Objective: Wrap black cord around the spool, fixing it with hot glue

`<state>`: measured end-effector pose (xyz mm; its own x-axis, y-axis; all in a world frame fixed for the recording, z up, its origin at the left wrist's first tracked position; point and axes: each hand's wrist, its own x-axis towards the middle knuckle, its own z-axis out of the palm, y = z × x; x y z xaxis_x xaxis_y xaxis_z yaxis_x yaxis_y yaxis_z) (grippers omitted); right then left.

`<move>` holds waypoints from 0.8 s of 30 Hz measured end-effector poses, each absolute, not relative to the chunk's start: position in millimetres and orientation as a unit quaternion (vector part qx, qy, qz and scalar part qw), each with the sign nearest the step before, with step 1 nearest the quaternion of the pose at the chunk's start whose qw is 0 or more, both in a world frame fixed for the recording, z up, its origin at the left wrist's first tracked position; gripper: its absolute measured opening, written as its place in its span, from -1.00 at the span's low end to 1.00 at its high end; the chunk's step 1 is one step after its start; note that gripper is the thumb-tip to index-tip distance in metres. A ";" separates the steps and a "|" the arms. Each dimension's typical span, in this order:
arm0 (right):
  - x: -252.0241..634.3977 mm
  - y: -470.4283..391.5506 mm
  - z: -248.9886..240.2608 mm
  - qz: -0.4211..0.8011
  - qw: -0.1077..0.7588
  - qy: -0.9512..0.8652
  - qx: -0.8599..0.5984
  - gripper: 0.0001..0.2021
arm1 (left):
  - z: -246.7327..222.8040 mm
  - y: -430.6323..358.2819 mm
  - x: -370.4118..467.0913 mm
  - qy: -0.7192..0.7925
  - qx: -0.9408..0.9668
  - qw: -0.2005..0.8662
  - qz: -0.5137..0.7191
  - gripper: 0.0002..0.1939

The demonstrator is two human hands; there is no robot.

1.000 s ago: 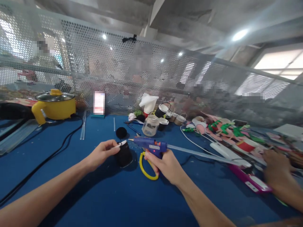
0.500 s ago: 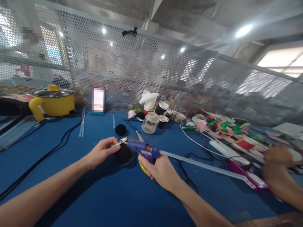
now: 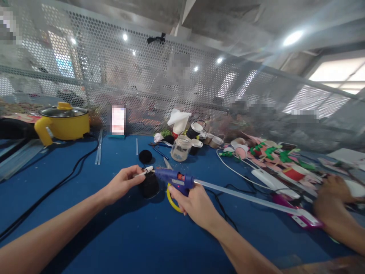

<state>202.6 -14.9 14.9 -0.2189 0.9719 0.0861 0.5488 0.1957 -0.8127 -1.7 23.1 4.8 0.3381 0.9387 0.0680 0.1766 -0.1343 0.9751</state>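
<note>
My left hand (image 3: 128, 179) pinches the white edge of a small black cup (image 3: 149, 187), which looks like the black, white-rimmed cups farther back. My right hand (image 3: 196, 203) is wrapped round a blue hot glue gun (image 3: 173, 179). A long clear glue stick (image 3: 242, 198) sticks out of the gun's rear. The nozzle points left and is at or very near the white edge; whether it touches I cannot tell. Partly hidden under the gun lie yellow-handled scissors (image 3: 172, 201). Just beyond my left hand rests a round black piece (image 3: 145, 156).
A clear jar (image 3: 181, 148) and black cups (image 3: 196, 146) stand behind. At left are a yellow electric pot (image 3: 68, 125), a phone (image 3: 118, 120) and glue sticks (image 3: 98, 147). On the right, another person's hand (image 3: 332, 190) is near a purple tool (image 3: 305, 220) and craft pieces (image 3: 268, 152).
The glue gun and my right hand have shifted slightly right. The white edge in my left hand is tilted a little differently. The other person's hand at right has moved slightly.
</note>
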 end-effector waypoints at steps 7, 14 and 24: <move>202.5 -15.1 16.4 0.348 0.320 -0.708 -0.525 -0.70 | 4.1 24.3 -2.1 0.425 0.650 0.496 0.389 -0.80; 203.2 -14.5 17.0 0.348 0.328 -0.703 -0.526 -0.71 | 5.6 24.0 -1.4 0.411 0.651 0.503 0.393 -0.77; 202.7 -15.5 16.1 0.346 0.320 -0.709 -0.524 -0.70 | 5.0 23.2 -2.9 0.402 0.647 0.513 0.395 -0.75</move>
